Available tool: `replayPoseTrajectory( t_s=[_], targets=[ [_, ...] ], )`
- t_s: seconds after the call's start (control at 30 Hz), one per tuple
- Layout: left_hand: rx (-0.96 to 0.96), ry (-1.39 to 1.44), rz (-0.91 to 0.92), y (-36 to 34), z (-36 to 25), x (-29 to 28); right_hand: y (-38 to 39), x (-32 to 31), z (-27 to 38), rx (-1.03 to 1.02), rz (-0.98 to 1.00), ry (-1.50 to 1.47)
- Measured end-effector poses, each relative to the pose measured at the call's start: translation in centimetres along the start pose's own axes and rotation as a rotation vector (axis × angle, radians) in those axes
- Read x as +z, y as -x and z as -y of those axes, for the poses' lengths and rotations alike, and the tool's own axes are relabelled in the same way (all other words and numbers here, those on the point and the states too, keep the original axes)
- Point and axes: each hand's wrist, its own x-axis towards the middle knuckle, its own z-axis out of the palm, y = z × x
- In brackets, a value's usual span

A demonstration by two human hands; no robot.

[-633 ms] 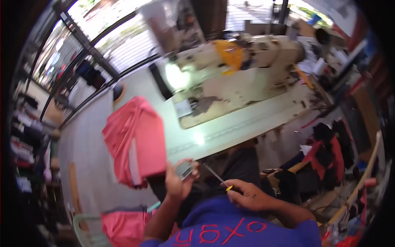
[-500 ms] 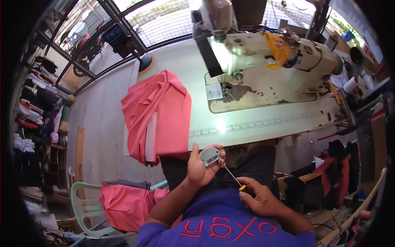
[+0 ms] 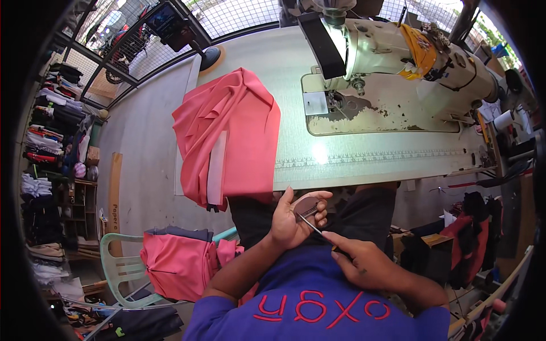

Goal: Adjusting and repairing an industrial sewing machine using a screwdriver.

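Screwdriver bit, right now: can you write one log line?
left hand: holds small plate | right hand: holds screwdriver, tip at plate

Plate [image 3: 305, 204]: silvery before, brownish now
Screwdriver [image 3: 311, 225]: tip beside plate, now over it
Right hand [image 3: 359, 257]: nearer left hand [image 3: 288, 223]

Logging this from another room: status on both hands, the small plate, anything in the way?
Left hand cradling small rounded plate; right hand gripping thin metal tool, tip at plate. Pink cloth on table, not between them.
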Motion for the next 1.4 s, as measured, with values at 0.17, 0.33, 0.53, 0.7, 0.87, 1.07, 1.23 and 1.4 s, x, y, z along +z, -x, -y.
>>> replayPoseTrajectory(
  t_s=[0.17,0.33,0.53,0.7,0.87,1.07,1.23,1.4],
  targets=[
    [-0.018,-0.095,-0.053,0.3,-0.4,-0.7,0.3,0.6,-1.5,-0.107,-0.067,0.168],
    [-0.118,-0.292,-0.175,0.5,-1.2,-0.5,0.9,0.4,-1.9,-0.205,-0.13,0.536],
    [-0.099,-0.197,-0.134,0.8,-0.8,0.0,1.2,0.8,-1.8,-0.241,-0.167,0.63],
    [0.037,-0.095,-0.112,0.5,0.4,0.0,0.8,2.6,-2.9,-0.173,-0.179,0.334],
    [0.114,-0.127,-0.098,0.6,0.6,0.4,0.9,2.6,-3.5,0.219,0.172,-0.799],
    [0.085,-0.129,-0.057,0.7,0.6,0.4,0.6,1.2,-4.6,0.408,0.396,-1.474],
    [0.1,-0.193,-0.118,0.8,0.6,0.4,0.6,2.1,-4.6,-0.213,-0.088,-0.104],
    [0.156,-0.19,-0.1,0.9,0.5,-0.2,0.4,2.6,-4.5,-0.294,-0.159,0.188]
  ],
)
